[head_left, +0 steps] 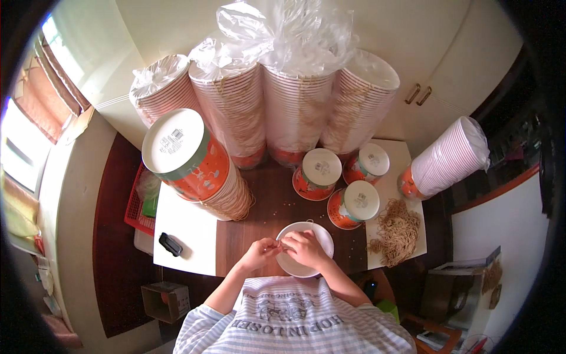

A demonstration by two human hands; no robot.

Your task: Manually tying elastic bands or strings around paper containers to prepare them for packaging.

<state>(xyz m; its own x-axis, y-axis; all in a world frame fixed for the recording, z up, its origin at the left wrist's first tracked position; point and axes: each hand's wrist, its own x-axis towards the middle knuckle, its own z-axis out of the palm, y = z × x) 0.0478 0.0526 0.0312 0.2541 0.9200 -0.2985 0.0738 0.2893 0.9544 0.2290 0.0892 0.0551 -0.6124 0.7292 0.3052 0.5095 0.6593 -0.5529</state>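
A white round tub [326, 240] stands open side up at the table's front, close against my body. Over its left rim my left hand [259, 255] is closed in a pinch. Beside it my right hand [303, 248] reaches across the tub's opening, its fingers drawn together and meeting the left fingertips. What the fingertips hold is too small to make out. At the tub's far rim a thin loop of cord [311, 222] sticks up. Just beyond stand upside-down orange paper tubs [314, 190] with white bases.
A tangled heap of tan twine [398, 232] lies at the right. Tall stacks of tubs in plastic [298, 106] line the back; another stack [445, 157] leans right. At the left are an upside-down stack of larger tubs [203, 168], a black object [170, 244] and a red basket [137, 203].
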